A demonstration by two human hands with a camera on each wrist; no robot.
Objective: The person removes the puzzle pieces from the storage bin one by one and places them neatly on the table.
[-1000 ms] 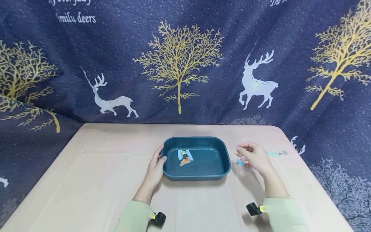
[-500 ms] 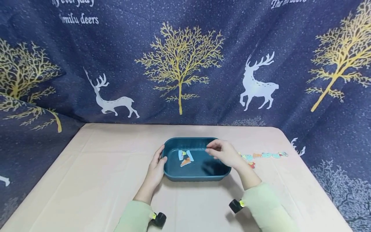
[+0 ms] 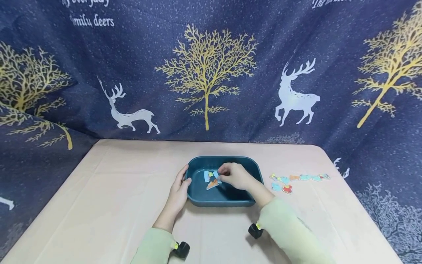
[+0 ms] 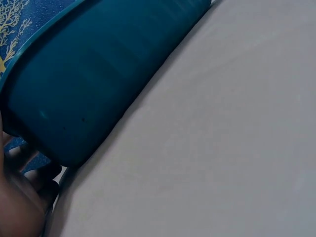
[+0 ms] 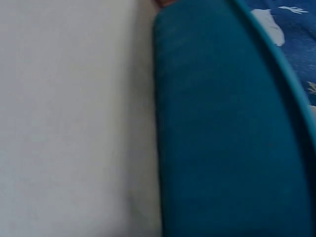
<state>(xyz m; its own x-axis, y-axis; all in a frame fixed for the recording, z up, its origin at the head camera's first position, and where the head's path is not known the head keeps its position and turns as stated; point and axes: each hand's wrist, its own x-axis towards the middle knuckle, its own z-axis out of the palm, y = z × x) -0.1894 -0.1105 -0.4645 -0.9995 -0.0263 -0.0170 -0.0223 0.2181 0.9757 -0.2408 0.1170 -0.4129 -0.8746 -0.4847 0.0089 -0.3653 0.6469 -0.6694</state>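
A dark teal plastic basin (image 3: 224, 201) stands on the table in the head view. My left hand (image 3: 178, 190) holds its left end, thumb at the rim and fingers along the outer wall; the left wrist view shows these fingers (image 4: 37, 175) against the basin. Inside lie a light-blue cut-out piece (image 3: 206, 176), an orange piece (image 3: 212, 184) and a second light-blue piece (image 3: 216, 175). My right hand (image 3: 235, 176) reaches over the basin with bent fingers, its fingertips at the second light-blue piece. Whether they pinch it is too small to tell. The right wrist view shows only the basin's outer wall (image 5: 227, 128).
Right of the basin, several cut-out pieces (image 3: 304, 177) lie in a row on the pale tablecloth (image 3: 115, 205). A light-blue piece (image 3: 276, 187) and a red one (image 3: 287, 189) lie just in front. A dark blue cloth (image 3: 230, 121) with trees and deer hangs behind.
My right hand has moved left from the row of pieces, across the basin's right side, to the pieces inside. The left hand keeps its hold on the basin.
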